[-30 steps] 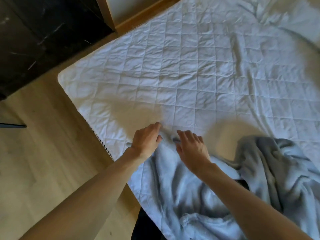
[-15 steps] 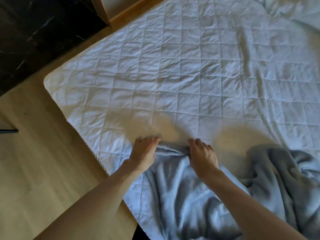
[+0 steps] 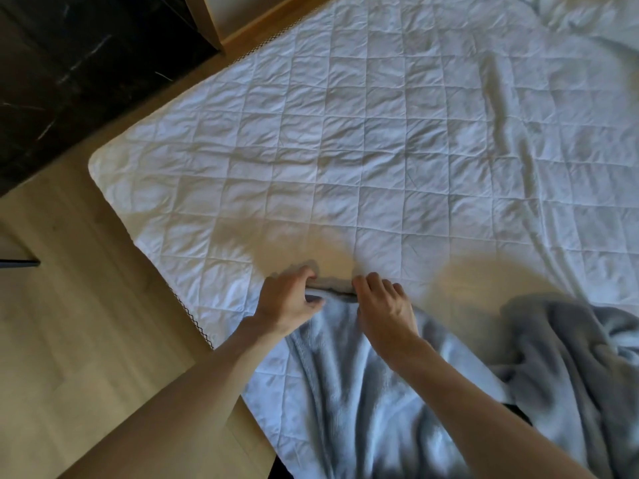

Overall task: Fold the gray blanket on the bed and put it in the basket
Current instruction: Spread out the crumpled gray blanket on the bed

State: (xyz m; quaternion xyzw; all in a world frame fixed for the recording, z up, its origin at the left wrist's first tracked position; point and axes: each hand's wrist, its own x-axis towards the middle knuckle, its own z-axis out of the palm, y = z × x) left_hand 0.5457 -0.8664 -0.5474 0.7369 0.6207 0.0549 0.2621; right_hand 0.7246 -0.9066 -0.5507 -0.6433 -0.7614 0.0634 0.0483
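Observation:
The gray blanket [image 3: 363,392] lies crumpled on the near part of the bed [image 3: 380,150], with a bunched heap [image 3: 570,357] at the lower right. My left hand [image 3: 287,302] and my right hand [image 3: 383,305] sit side by side at the blanket's far edge, each pinching that edge between fingers and thumb. A short stretch of the edge [image 3: 332,286] is pulled taut between them. The basket is out of view.
The bed's white quilted cover has its corner [image 3: 100,167] at the left. A light wooden floor [image 3: 69,340] runs along the bed's left side. Dark furniture [image 3: 69,63] stands at the top left, beside a wooden frame [image 3: 207,22].
Both hands have closed on the blanket's far edge and drawn it a little farther onto the bed. The view has shifted slightly.

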